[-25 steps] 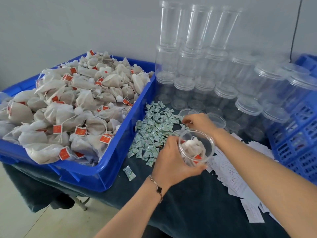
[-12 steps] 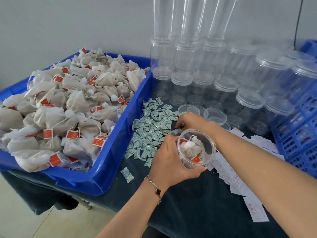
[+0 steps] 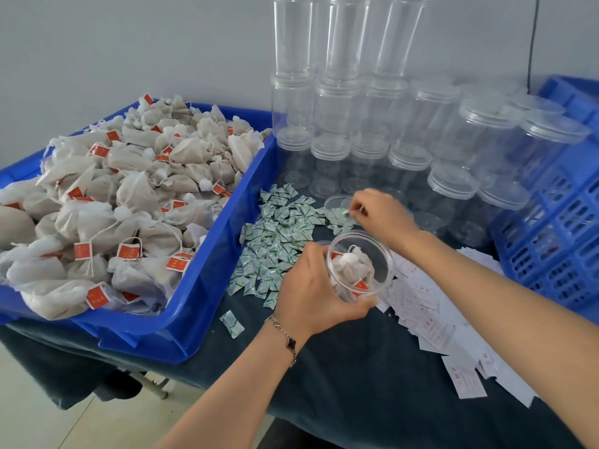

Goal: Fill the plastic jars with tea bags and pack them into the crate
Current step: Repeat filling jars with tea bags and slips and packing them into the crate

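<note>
My left hand (image 3: 309,288) grips a clear plastic jar (image 3: 372,251), open at the top and tilted toward me, with white tea bags (image 3: 351,268) and a red tag inside. Just behind the jar, my right hand (image 3: 384,215) pinches a small green-and-white sachet (image 3: 347,213) over the edge of the sachet pile (image 3: 278,241). A blue bin (image 3: 207,286) on the left is heaped with tea bags (image 3: 113,196) carrying red tags. The blue slotted crate (image 3: 557,222) stands at the right edge.
Several empty lidded jars (image 3: 356,124) are stacked against the wall behind my hands. A loose clear lid (image 3: 334,202) lies by the sachets. White paper slips (image 3: 428,322) are strewn on the dark tablecloth under my right forearm. One stray sachet (image 3: 231,323) lies near the bin.
My right hand has risen off the sachet pile with a sachet pinched in its fingers. My left hand keeps the jar in about the same place.
</note>
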The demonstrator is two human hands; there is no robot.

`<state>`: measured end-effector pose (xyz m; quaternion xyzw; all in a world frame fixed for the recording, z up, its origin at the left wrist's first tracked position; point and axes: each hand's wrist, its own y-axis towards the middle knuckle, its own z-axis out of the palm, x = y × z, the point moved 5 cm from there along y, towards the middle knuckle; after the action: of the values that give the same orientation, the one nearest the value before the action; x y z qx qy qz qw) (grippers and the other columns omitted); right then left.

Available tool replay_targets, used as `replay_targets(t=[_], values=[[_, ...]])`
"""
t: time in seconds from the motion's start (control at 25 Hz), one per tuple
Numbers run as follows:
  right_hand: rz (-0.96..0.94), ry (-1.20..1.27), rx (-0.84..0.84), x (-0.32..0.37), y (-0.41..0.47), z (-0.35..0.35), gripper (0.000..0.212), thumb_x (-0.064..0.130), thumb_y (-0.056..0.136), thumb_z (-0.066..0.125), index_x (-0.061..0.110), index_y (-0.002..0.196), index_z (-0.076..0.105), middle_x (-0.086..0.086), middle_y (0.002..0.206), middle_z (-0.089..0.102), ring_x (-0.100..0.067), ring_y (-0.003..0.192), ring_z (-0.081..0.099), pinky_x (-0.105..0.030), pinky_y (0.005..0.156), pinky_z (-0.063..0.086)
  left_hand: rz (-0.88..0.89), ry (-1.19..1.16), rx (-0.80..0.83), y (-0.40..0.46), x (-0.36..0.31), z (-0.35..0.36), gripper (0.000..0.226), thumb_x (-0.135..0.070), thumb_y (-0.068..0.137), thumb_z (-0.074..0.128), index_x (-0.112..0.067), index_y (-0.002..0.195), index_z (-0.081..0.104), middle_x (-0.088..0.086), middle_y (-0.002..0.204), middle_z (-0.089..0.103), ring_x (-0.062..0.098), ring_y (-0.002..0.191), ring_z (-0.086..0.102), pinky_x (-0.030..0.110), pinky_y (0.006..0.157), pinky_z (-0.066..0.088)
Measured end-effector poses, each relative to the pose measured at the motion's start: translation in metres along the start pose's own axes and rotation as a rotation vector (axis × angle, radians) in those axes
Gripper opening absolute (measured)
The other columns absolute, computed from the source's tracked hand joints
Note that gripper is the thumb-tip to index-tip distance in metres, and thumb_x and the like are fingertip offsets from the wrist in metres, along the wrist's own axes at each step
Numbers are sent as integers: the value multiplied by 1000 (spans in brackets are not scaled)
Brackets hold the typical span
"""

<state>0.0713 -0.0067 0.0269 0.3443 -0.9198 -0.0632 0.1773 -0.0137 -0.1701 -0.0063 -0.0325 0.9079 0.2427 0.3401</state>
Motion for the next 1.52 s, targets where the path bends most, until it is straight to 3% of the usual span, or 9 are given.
replay_targets(t=[0.2,0.4,0.56,0.68,0.8,0.96,1.2,1.36,1.52], values=[[-100,264,-202,12,-64,-77,8,11,85,66,18,84,65,13,81,59,0,75,56,-10,67,42,-18,11,9,7,-10,5,79,-60,53,81,-12,104,44,-6,95,50,8,73,53,20,55,38],[-301,72,-100,40,-93,-78,7,16,86,67,14,90,72,5,96,64,-7,90,54,-21,84,41,-19,-46,7,15,-15,-1,78,-59,56,78,-11,106,44,-5,97,47,9,78,51,21,60,41],[-140,307,-336,35,-73,-64,17,14,91,55,11,98,70,4,96,63,-8,92,55,-20,84,43,-93,-71,-96,16,6,-30,78,-62,52,76,-15,104,41,-4,100,46,10,83,51,27,64,43],[-63,98,22,29,-60,-4,20,15,93,54,12,107,68,-3,106,64,-19,102,57,-33,88,43,-193,-50,-139,11,30,-51,78,-60,51,81,-22,103,37,-6,102,47,10,87,51,28,68,44],[-195,-108,355,31,-71,53,24,27,90,59,18,112,66,1,114,61,-18,108,52,-29,89,40,-256,-62,-147,4,48,-59,77,-59,49,82,-25,101,37,-9,101,47,9,88,52,20,65,40],[-210,-284,203,26,-62,62,17,19,91,53,11,99,66,-5,101,62,-27,99,54,-35,76,40,-277,-81,-138,0,53,-58,77,-57,48,84,-26,101,37,-9,102,49,9,90,53,21,69,44],[21,-296,101,-8,-58,39,34,4,89,46,13,118,61,-4,117,58,-25,109,52,-37,87,44,-259,-97,-83,4,35,-34,80,-65,45,78,-26,102,38,-10,100,50,10,87,55,28,71,47],[255,-335,192,-62,-100,17,30,20,94,45,16,121,56,-5,119,59,-27,109,53,-36,84,47,-191,-160,7,5,5,0,78,-68,44,75,-29,100,36,-18,95,45,0,82,51,10,63,38],[371,-312,262,-81,-150,14,57,53,93,42,25,142,33,0,133,52,-23,120,48,-36,90,43,-133,-227,88,-11,-19,35,77,-66,43,75,-33,102,37,-21,95,45,-7,80,49,2,64,38]])
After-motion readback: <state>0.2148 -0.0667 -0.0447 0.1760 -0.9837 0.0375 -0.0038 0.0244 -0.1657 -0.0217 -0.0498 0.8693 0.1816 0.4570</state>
